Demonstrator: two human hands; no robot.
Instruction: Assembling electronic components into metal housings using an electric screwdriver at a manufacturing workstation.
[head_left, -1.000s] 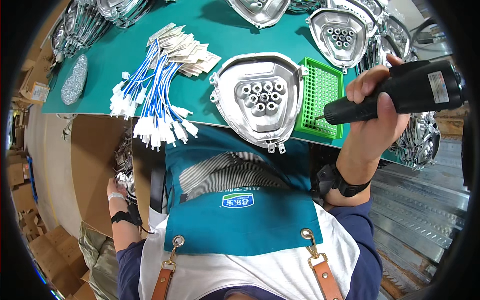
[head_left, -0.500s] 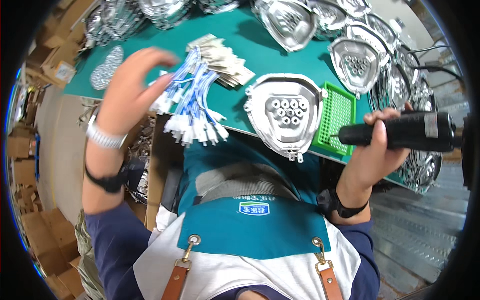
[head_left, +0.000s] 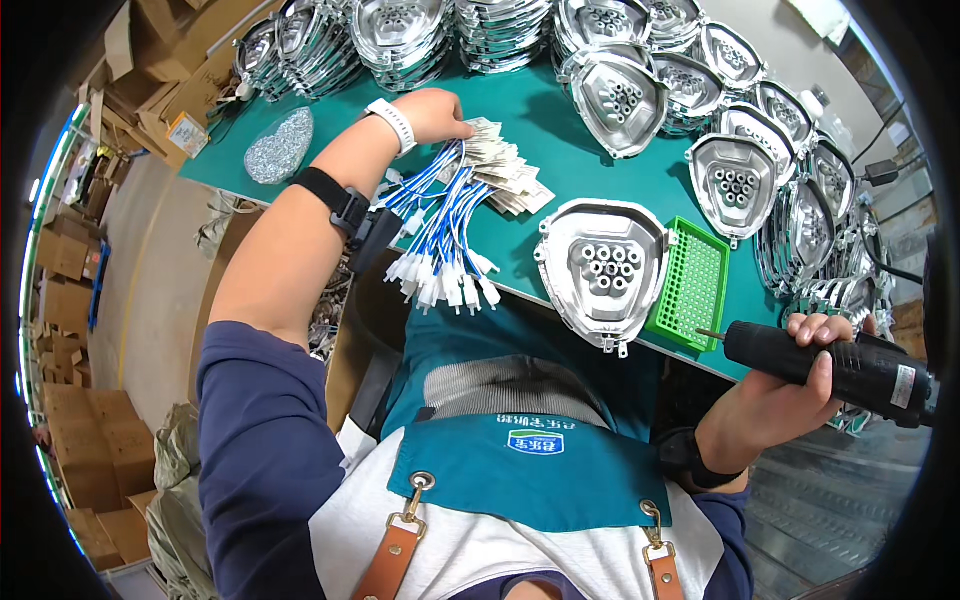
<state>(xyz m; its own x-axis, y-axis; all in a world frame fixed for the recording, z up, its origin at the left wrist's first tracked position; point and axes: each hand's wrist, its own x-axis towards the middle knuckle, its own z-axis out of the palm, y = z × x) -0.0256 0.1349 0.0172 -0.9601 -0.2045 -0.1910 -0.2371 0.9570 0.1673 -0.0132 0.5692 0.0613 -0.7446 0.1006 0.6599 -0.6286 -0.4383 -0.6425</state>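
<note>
Overhanging the near edge of the green table (head_left: 600, 178), the white connectors of a blue-and-white wire bundle (head_left: 450, 225) and the tabbed lower tip of a metal housing (head_left: 605, 250) are seen side by side, separated by a narrow gap. Bare tabletop is left behind the housing, bounded at the back and right by stacked housings (head_left: 400, 40). The bundle's far end is reached by the left hand (head_left: 435, 115), its fingers bent beside the pale flat tags (head_left: 505, 165); whether anything is gripped cannot be told. A black power screwdriver (head_left: 805, 365) is gripped by the right hand (head_left: 785, 395), its thin bit (head_left: 710, 333) being pointed leftward at the near end of a green tray (head_left: 668, 290). The tray, placed just right of the housing, is patterned with rows of small round openings; their contents are too small to be told. The housing is formed as a rounded triangle of shiny metal, its middle studded with clustered short tubes. At left, a silvery granular heap (head_left: 280, 146) is seen.
</note>
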